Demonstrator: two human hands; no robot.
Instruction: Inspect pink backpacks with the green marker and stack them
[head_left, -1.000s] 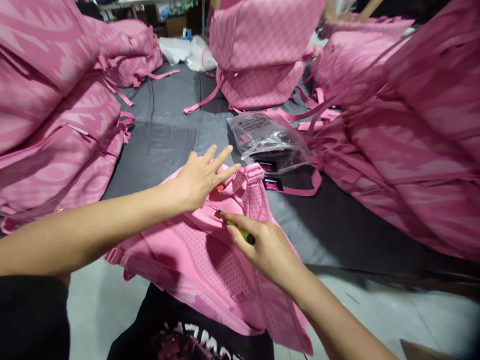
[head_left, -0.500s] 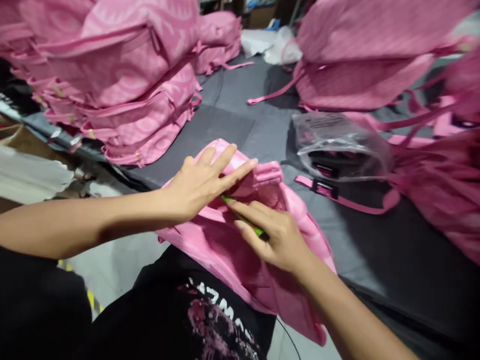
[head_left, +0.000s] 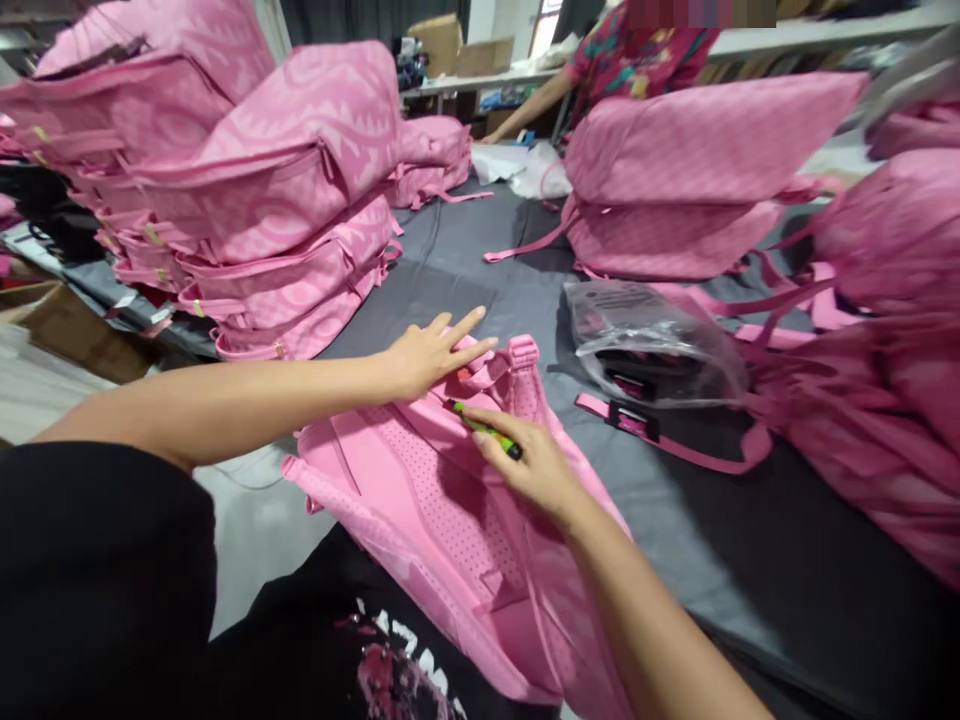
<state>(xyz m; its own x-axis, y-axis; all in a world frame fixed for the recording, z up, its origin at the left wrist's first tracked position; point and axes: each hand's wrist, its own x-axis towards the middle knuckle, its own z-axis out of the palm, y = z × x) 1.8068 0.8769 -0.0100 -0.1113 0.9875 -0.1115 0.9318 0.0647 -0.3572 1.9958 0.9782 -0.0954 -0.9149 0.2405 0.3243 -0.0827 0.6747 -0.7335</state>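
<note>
A pink backpack (head_left: 442, 480) lies in front of me, partly over my lap and the table edge, its perforated padded panel facing up. My left hand (head_left: 427, 362) rests on its far edge with fingers spread, close to the strap and buckle (head_left: 523, 352). Between the fingers of my right hand (head_left: 536, 462) is a slim green-and-black hand tool (head_left: 491, 434), its dark tip pointing left over the backpack. The tip seems close to the pink fabric; whether it touches I cannot tell. A bit of red (head_left: 463, 374) shows beside my left fingers.
Stacked pink backpacks (head_left: 240, 200) rise at the left of the dark table (head_left: 442, 265). More pink bags (head_left: 675, 150) stand at the right, near a clear plastic bag (head_left: 652, 345) and a pink buckled strap (head_left: 712, 462). Across the table, a person in a patterned shirt (head_left: 637, 60) reaches out.
The view has lifted, bringing the other person into sight. The backpack now lies wider open with its perforated panel showing. The tool in my right hand is more exposed, and my left hand remains spread.
</note>
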